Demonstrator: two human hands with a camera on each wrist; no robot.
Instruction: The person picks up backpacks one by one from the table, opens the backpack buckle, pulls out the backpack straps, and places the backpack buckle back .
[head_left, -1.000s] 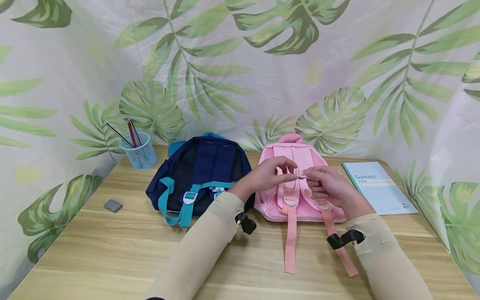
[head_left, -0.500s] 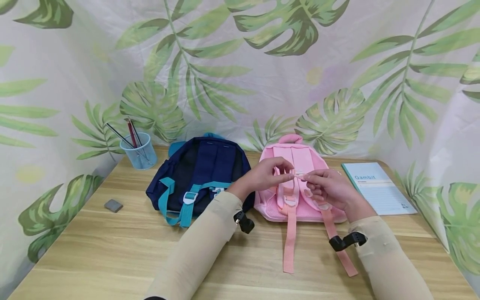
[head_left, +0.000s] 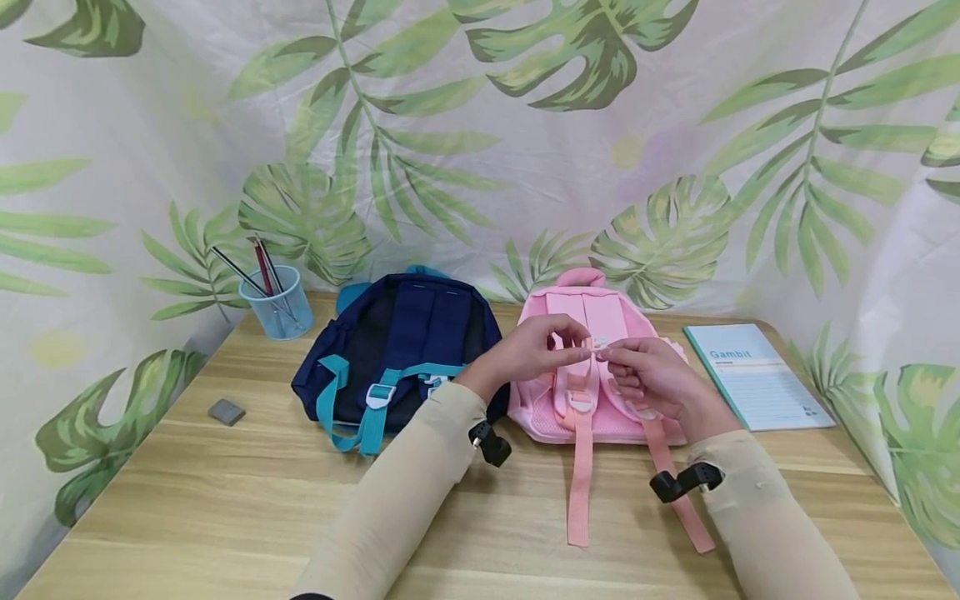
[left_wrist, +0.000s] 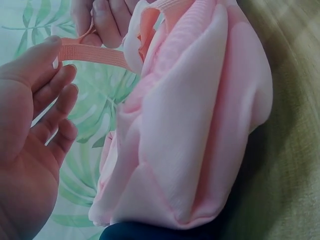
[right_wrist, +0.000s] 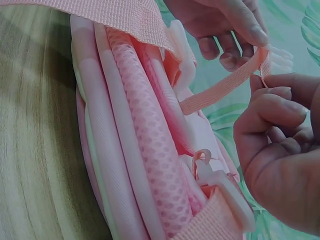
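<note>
A pink backpack (head_left: 542, 421) lies on the table with its shoulder straps up. Over it, my left hand (head_left: 528, 354) pinches a thin peach strap (right_wrist: 220, 92) between thumb and fingertips, where a white plastic buckle (right_wrist: 281, 60) sits at the end. My right hand (head_left: 656, 375) pinches the short tail of that strap between thumb and forefinger, its other fingers curled. In the left wrist view the strap (left_wrist: 97, 56) runs taut from the left fingertips to the backpack's side. The left hand partly hides the buckle there.
A navy backpack (head_left: 431, 325) with teal straps lies to the left. Farther left are a blue mesh pencil cup (head_left: 281, 312) and a grey eraser (head_left: 227, 411). A notebook (head_left: 757, 375) lies at the right. Two peach webbing ends (head_left: 580, 500) hang toward the front.
My right hand has shifted slightly left, its fingertips closer to the left hand's. The left hand stays nearly in place, and the backpacks have not moved.
</note>
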